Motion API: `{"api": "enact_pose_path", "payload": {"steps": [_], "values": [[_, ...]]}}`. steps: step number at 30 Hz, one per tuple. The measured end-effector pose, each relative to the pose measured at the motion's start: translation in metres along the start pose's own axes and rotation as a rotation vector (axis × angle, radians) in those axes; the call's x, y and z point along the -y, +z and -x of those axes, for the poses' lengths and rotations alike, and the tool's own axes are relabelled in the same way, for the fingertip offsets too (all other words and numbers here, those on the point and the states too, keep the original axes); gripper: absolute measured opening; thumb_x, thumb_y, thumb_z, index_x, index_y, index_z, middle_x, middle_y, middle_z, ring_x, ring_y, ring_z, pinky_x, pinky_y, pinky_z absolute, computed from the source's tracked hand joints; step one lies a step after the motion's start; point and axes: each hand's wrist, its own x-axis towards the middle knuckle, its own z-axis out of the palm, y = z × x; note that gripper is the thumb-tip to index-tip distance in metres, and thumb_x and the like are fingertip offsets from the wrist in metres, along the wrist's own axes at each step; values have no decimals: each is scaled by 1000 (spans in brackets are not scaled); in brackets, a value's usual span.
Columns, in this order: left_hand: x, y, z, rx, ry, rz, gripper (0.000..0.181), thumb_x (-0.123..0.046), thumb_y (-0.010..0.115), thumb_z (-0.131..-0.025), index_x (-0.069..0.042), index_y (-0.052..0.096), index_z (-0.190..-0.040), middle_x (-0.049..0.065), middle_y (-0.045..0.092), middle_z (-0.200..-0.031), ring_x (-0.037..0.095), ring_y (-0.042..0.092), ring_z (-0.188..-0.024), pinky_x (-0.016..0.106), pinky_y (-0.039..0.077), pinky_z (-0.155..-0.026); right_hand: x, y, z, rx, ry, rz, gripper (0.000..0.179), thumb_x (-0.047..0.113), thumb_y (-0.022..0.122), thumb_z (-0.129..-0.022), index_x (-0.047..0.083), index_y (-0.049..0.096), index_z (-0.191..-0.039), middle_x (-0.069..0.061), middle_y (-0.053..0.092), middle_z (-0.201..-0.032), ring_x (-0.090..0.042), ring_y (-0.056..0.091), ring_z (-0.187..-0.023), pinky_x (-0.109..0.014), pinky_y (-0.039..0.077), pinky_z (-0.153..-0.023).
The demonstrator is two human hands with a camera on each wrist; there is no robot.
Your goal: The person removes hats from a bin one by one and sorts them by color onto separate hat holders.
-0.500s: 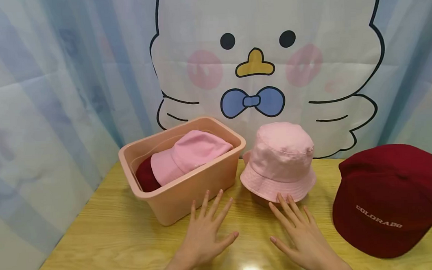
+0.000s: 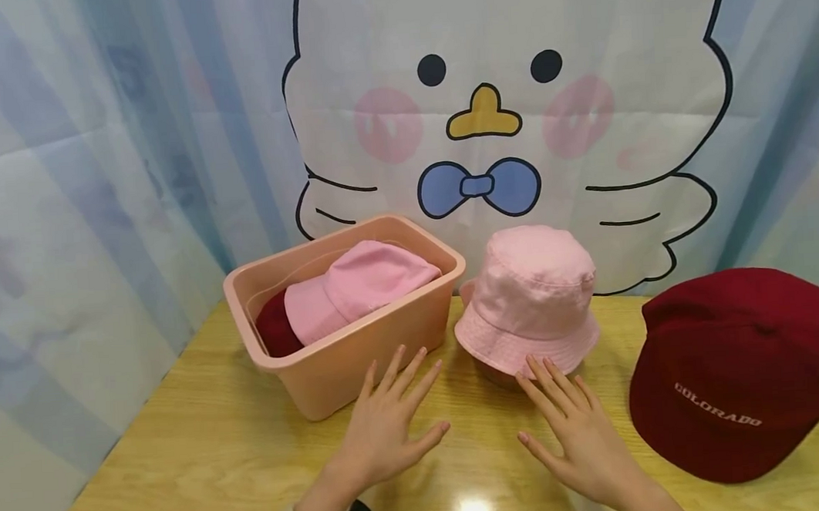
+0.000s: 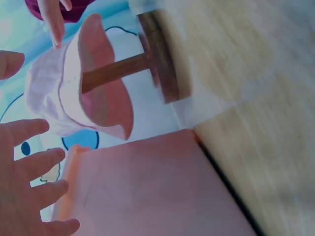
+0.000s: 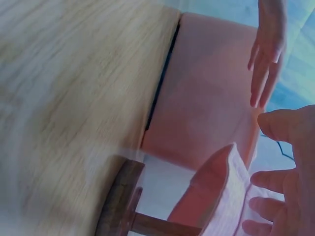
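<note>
My left hand [image 2: 384, 442], fingers spread, hovers in front of the pink plastic bin [image 2: 366, 354] and holds nothing. Inside the bin lie a pink cap [image 2: 383, 276] and a dark red item [image 2: 274, 328] partly hidden under it. My right hand [image 2: 586, 439] is also spread and empty, its fingertips overlapping the brim of a pink bucket hat [image 2: 536, 287] in the head view. That hat sits on a wooden stand [image 3: 160, 59], whose post and round base show in the left wrist view. To the right is a dark red cap [image 2: 734, 354] lettered "COLORADO".
Everything stands on a wood-grain table [image 2: 183, 452]. Right behind it hangs a pale blue curtain [image 2: 100, 187] with a large white cartoon bird on it. The bin stands close to the left of the bucket hat.
The head view has tilted down a touch. Both hands stay spread, the right one shifted slightly to the right; the hats and bin have not moved.
</note>
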Motion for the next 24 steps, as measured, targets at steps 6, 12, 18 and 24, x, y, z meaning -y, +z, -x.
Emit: {"api": "enact_pose_path", "payload": {"steps": [6, 12, 18, 24], "values": [[1, -10, -5, -45, 57, 17, 58, -52, 48, -84, -25, 40, -135, -1, 41, -140, 23, 30, -134, 52, 25, -106, -6, -5, -3, -81, -63, -11, 61, 42, 58, -82, 12, 43, -133, -10, 38, -141, -23, 27, -133, -23, -10, -111], [10, -25, -17, -212, 128, 40, 51, -40, 59, -80, -19, 52, -126, 0, 55, -127, 22, 42, -127, 48, 28, -105, -14, -21, -23, -153, -139, -58, 52, 44, 46, -89, 9, 49, -128, -12, 47, -132, -29, 40, -122, -40, 20, -107], [32, -40, -17, -378, 140, 97, 39, -28, 60, -81, -10, 60, -116, 5, 63, -114, 25, 52, -115, 49, 33, -101, -17, -36, -58, -162, -216, -101, 39, 30, 55, -86, 7, 56, -118, -11, 52, -126, -30, 42, -119, -48, 33, -93], [60, -52, -10, -543, 102, 54, 44, -38, 38, -92, -5, 64, -106, 10, 65, -104, 27, 56, -102, 49, 35, -97, -12, -46, -99, -167, -247, -129, 38, 14, 67, -75, 7, 60, -112, -9, 58, -114, -27, 47, -111, -45, 38, -93]]}}
